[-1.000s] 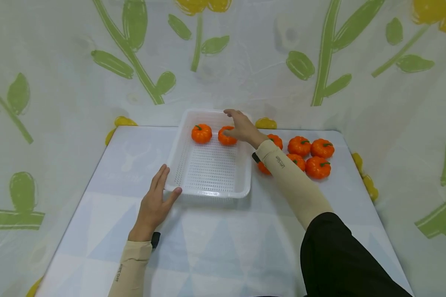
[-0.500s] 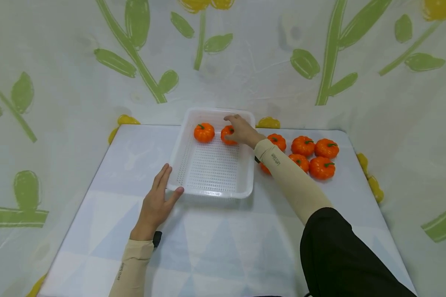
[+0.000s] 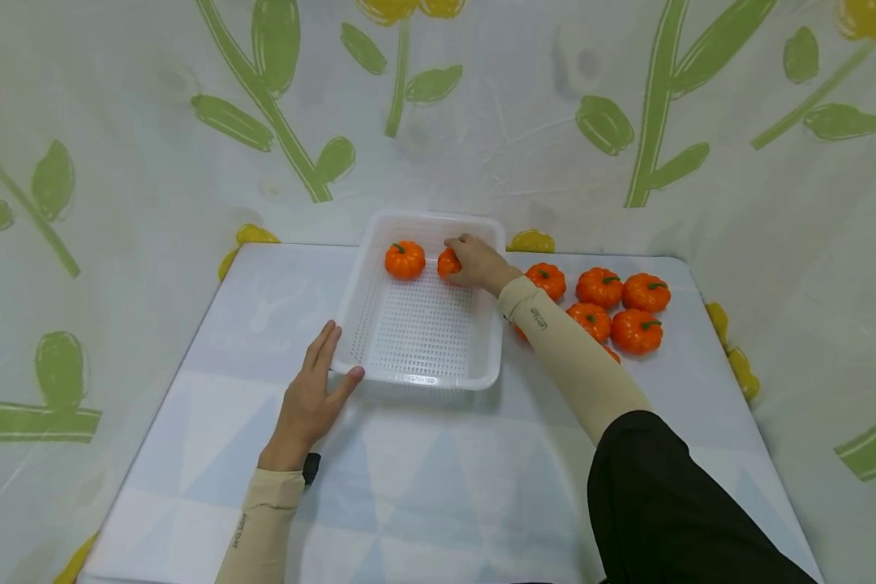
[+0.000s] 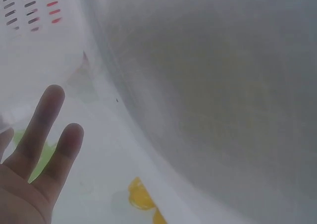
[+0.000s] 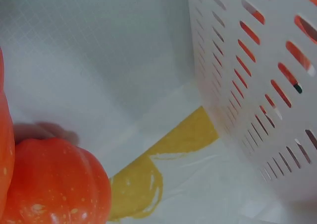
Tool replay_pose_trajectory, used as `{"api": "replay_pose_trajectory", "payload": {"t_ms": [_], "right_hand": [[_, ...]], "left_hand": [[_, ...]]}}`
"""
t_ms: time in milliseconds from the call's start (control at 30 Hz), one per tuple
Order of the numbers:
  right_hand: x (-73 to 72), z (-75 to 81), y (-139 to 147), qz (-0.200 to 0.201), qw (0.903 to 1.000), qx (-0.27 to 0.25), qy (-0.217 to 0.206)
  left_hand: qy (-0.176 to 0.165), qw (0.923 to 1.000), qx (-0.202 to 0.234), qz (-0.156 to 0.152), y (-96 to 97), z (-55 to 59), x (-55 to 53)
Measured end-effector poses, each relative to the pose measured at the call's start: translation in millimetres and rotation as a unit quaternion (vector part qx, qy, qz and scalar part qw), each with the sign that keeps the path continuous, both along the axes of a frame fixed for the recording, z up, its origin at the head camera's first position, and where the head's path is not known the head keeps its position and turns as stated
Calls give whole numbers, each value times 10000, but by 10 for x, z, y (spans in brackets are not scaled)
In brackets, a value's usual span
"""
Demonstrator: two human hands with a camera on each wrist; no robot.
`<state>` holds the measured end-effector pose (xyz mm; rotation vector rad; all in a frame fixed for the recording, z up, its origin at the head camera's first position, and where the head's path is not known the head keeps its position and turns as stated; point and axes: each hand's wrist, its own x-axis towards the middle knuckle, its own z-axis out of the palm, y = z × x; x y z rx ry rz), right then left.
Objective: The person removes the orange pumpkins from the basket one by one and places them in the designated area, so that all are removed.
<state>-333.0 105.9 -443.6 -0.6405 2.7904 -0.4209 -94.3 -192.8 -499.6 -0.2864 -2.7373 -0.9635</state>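
A white perforated plastic basket [image 3: 423, 380] sits at the back of the table. Inside, near its far wall, are two small orange pumpkins with green stems. The left pumpkin [image 3: 405, 261] stands free; my right hand [image 3: 479, 266] reaches over the right rim and grips the other pumpkin [image 3: 447, 264], partly covering it. My left hand [image 3: 308, 405] is at the basket's near left corner, fingers straight along the side and thumb at the front rim. In the left wrist view, fingers [image 4: 37, 130] spread beside the basket wall [image 4: 44, 60].
Several more orange pumpkins [image 3: 637, 332] are grouped on the table [image 3: 438, 487] right of the basket, some hidden under my right forearm. The right wrist view has one pumpkin [image 5: 59, 184] outside the slotted basket wall [image 5: 237, 80]. A flower-patterned sheet [image 3: 511, 105] hangs behind.
The fingers of my right hand have lowered and curled onto the right pumpkin in the basket. My left hand keeps its place at the corner. The view has shifted slightly.
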Motion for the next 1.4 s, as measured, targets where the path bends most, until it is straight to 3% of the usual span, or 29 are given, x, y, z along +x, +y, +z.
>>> {"api": "replay_pose_trajectory", "payload": {"t_ms": [367, 700, 1133, 1400], "right_hand": [[29, -22, 26, -1, 10000, -23, 21], [62, -4, 36, 286, 9996, 70, 4], [90, -46, 18, 382, 9985, 124, 363], [125, -51, -3, 732, 9942, 300, 729]], "left_hand": [[27, 10000, -68, 10, 21, 6, 0], [13, 10000, -71, 53, 37, 31, 15], [75, 9999, -69, 26, 34, 33, 24], [107, 9999, -77, 24, 35, 32, 27]]}}
